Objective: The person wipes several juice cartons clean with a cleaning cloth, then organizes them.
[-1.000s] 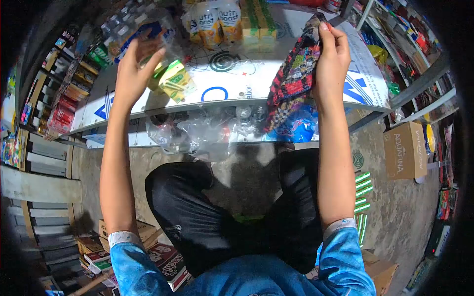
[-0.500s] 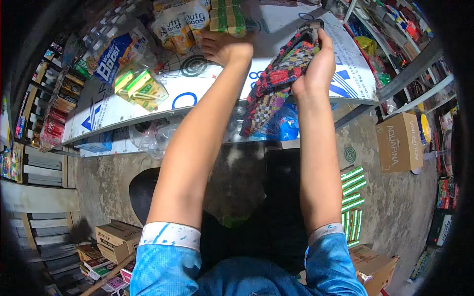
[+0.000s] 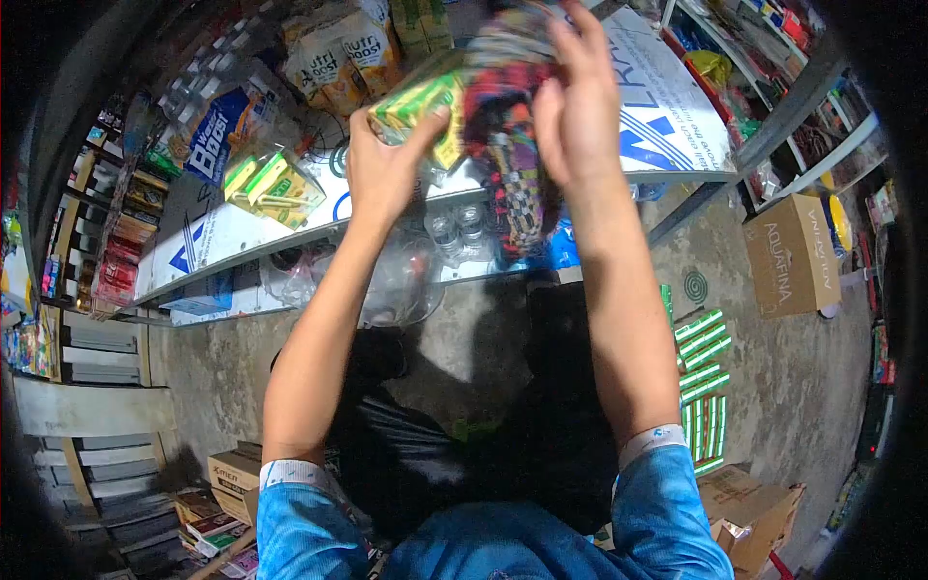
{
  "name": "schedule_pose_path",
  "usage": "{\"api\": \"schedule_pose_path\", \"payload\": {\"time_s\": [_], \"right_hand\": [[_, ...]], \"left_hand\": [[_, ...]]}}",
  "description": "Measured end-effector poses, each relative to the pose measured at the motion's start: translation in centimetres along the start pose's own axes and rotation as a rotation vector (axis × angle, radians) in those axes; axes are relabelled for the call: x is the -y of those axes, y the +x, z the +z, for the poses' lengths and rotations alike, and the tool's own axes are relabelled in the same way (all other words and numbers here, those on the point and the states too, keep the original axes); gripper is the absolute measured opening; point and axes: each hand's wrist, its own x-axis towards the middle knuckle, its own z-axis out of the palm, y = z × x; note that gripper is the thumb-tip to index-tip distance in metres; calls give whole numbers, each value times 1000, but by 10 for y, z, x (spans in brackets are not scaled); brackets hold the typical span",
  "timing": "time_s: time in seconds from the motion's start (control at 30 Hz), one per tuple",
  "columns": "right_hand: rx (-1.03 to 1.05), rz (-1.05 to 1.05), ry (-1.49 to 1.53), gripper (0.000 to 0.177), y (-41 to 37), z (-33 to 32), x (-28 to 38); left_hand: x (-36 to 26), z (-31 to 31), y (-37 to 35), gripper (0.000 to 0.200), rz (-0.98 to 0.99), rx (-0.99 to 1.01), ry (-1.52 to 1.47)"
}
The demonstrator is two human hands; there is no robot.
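My left hand (image 3: 385, 166) grips a plastic-wrapped pack of green and yellow boxes (image 3: 425, 104), thumb on the near side, above the front edge of the white shelf. Right beside it, my right hand (image 3: 587, 121) holds a multicoloured woven cloth (image 3: 512, 145), which hangs down past the shelf edge and is smeared by motion at the top. The cloth overlaps the right end of the pack in this view. A second wrapped pack of green and yellow boxes (image 3: 274, 186) lies on the shelf to the left.
Nutri Boost pouches (image 3: 333, 75) and a blue Boost pack (image 3: 217, 130) stand at the back of the white shelf (image 3: 667, 145). Clear plastic containers (image 3: 396, 280) sit below. An Aquafina carton (image 3: 793, 256) and green-white boxes (image 3: 703, 353) are on the floor at right.
My left hand has come back from the rear of the shelf with the wrapped pack in it. My right hand has shifted left and up, bringing the cloth to the pack.
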Motion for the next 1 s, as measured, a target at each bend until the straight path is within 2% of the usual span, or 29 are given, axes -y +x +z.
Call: {"api": "schedule_pose_path", "payload": {"time_s": [0.03,0.07,0.1,0.13,0.17,0.23,0.3,0.33,0.43,0.47,0.53,0.6,0.63,0.7,0.73,0.77,0.83,0.87,0.9,0.93,0.97,1.0], "right_hand": [[85,60,-296,39,-11,11,2],[343,-129,-537,39,-15,13,-10],[518,-167,-654,40,-24,16,-19],[622,-316,-920,40,-30,11,-33],[724,-473,-1185,41,-34,11,-40],[723,-465,-1214,45,-41,8,-47],[709,-429,-1328,53,-44,13,-41],[736,-517,-1377,61,-45,13,-42],[748,-521,-1500,61,-43,18,-41],[722,-564,-1533,60,-33,14,-45],[669,-403,-1651,48,-17,15,-42],[644,-358,-1803,44,-6,23,-43],[655,-370,-1800,44,-6,29,-48],[830,-401,-1349,45,-13,41,-58],[944,-557,-1344,48,-19,47,-59],[912,-653,-1358,49,-20,45,-64],[816,-333,-1499,48,-7,35,-59],[768,-66,-1734,47,2,40,-46],[658,-274,-1697,47,0,41,-55],[704,-116,-1794,43,-2,47,-52],[749,51,-1884,42,-16,72,-46],[715,-412,-1589,44,-33,60,-67]], "left_hand": [[13,-2,6,86,-4,-6,-6],[24,-6,12,77,-118,99,-272],[19,-13,14,69,-233,204,-535],[17,-24,2,54,-82,317,-401],[24,-25,3,46,-22,244,-335],[40,-32,-10,49,308,132,46],[42,-43,-16,50,309,112,30],[45,-47,-17,53,316,106,25],[49,-53,-14,64,354,105,9],[45,-58,-14,63,345,110,-20],[31,-70,-10,63,318,155,-86],[27,-71,-7,60,311,175,-102],[25,-71,-8,58,269,192,-83],[32,-68,-8,57,313,188,-93],[35,-67,-9,56,391,162,-58],[35,-69,-11,56,469,137,-20],[33,-76,-17,55,390,182,-60],[34,-78,-20,55,419,191,-52],[34,-78,-19,55,460,188,-45],[34,-74,-20,55,526,169,23],[34,-72,-22,54,453,163,3],[42,-72,-24,56,449,196,-50]]}}
